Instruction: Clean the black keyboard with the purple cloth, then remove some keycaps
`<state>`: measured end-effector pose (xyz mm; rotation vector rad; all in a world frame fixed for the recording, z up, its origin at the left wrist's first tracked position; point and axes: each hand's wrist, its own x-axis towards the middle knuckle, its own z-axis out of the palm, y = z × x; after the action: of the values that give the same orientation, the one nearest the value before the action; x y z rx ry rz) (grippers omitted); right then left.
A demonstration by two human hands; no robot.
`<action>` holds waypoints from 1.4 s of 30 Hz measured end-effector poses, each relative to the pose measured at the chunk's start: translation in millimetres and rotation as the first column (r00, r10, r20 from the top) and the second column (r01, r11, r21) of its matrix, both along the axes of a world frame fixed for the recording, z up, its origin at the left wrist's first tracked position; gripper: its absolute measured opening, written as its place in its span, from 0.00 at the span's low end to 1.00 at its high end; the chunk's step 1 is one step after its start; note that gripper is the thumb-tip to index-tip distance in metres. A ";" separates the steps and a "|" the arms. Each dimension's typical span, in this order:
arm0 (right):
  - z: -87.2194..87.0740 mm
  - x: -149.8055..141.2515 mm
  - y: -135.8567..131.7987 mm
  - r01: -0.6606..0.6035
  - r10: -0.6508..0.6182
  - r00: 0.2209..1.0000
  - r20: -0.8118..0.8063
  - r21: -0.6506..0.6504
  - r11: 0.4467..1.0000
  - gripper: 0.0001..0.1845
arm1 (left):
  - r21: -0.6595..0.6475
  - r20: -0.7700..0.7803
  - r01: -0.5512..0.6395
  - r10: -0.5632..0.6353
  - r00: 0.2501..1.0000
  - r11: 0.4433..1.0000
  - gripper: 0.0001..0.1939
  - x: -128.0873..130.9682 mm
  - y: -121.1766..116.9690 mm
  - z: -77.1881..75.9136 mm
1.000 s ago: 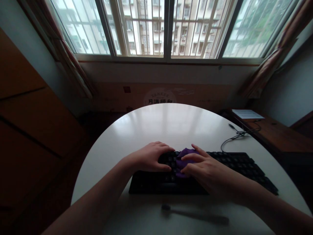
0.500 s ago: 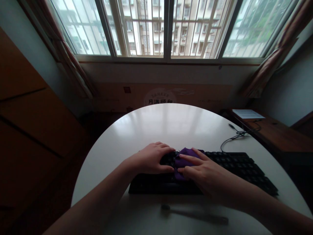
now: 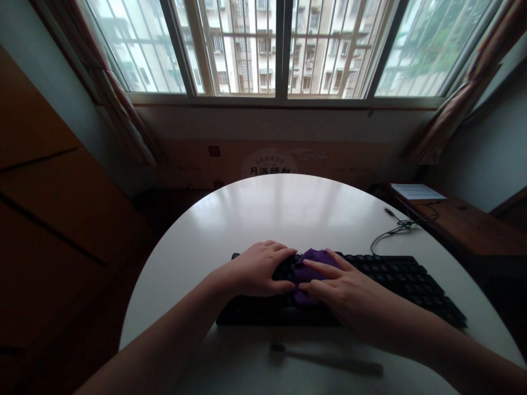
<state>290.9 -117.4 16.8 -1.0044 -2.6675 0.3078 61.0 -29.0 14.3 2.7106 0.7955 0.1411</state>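
A black keyboard (image 3: pixel 395 280) lies across the near part of a round white table (image 3: pixel 280 214). My left hand (image 3: pixel 255 271) rests flat on the keyboard's left end, fingers stretched out. My right hand (image 3: pixel 341 291) lies beside it, with thumb and fingers pressing a crumpled purple cloth (image 3: pixel 307 259) onto the keys. The two hands almost touch at the cloth. Part of the cloth is hidden under my right fingers.
A dark, thin brush-like tool (image 3: pixel 325 362) lies on the table in front of the keyboard. The keyboard's cable (image 3: pixel 391 230) runs off to the right toward a wooden side desk with a paper (image 3: pixel 415 191). A printed cardboard box (image 3: pixel 267 162) stands under the window.
My right hand and the purple cloth have slid a little to the left over the keys, closer to my left hand. My left hand has barely shifted.
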 end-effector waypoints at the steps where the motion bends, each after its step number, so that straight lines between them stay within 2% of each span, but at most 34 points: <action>1: -0.3 -0.6 0.2 0.004 -0.004 1.000 0.006 -0.004 1.000 0.18 | -0.002 -0.004 -0.003 0.003 1.000 1.000 0.34 0.3 -0.2 0.6; 13: 7.2 1.3 -3.1 0.029 -0.027 0.999 0.022 -0.052 0.998 0.19 | -0.005 -0.025 -0.009 0.009 1.000 1.000 0.35 0.3 -0.8 1.3; 22: 7.6 -4.2 -6.3 0.066 -0.065 0.998 0.023 -0.046 0.997 0.15 | -0.010 -0.029 -0.020 0.020 0.999 1.000 0.36 0.7 -0.9 0.4; 29: 5.2 -3.3 -4.5 0.043 -0.044 0.999 0.000 -0.058 0.997 0.20 | -0.005 -0.039 -0.029 0.028 0.999 1.000 0.35 0.6 -1.4 1.8; 36: 10.7 1.5 -4.8 0.030 -0.035 0.999 -0.037 -0.128 0.991 0.15 | -0.020 -0.039 -0.042 0.041 0.998 0.999 0.36 1.4 -1.3 3.7; 42: 9.5 1.2 -1.7 -0.008 0.002 0.998 -0.060 -0.103 0.995 0.20 | -0.024 -0.044 -0.042 0.041 0.998 0.999 0.35 1.5 -2.1 5.9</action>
<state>292.1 -119.1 26.3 -1.0013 -2.6238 0.4737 62.5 -31.1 20.2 2.6835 0.8611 0.0817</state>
